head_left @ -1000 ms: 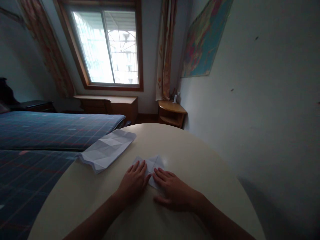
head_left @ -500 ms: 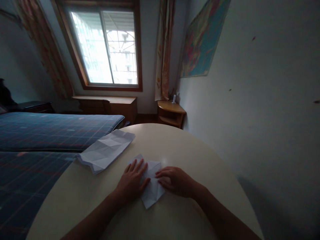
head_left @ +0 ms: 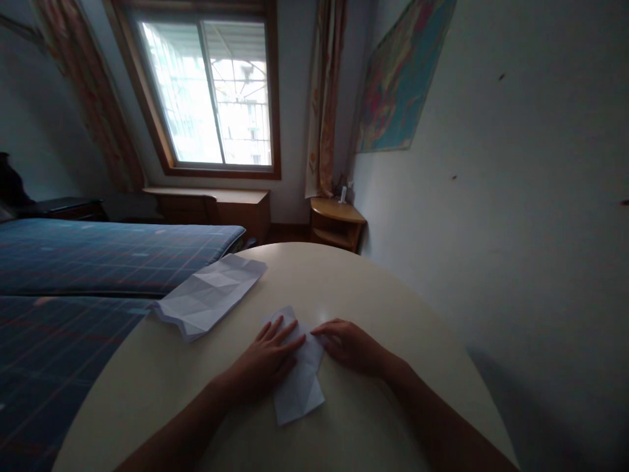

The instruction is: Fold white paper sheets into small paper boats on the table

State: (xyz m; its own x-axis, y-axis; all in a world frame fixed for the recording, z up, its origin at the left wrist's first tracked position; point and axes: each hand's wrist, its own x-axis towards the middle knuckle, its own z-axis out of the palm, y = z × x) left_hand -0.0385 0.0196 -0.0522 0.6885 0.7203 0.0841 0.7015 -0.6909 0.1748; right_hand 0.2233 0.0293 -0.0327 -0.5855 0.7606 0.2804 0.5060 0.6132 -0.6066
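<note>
- You can read no text, label, brand or number anywhere in this view.
- The map-like poster (head_left: 405, 85) on the wall (head_left: 515, 262) to your right may carry lettering, but in your head view it is too small and blurred to make out.

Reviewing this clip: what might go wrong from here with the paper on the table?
The folded white paper may slip or crease crookedly: the left hand lies flat over it, while the right hand has only fingertips at or near its edge.

The large creased white paper could slide off if nudged, since it lies at the rim of the round cream table.
</note>
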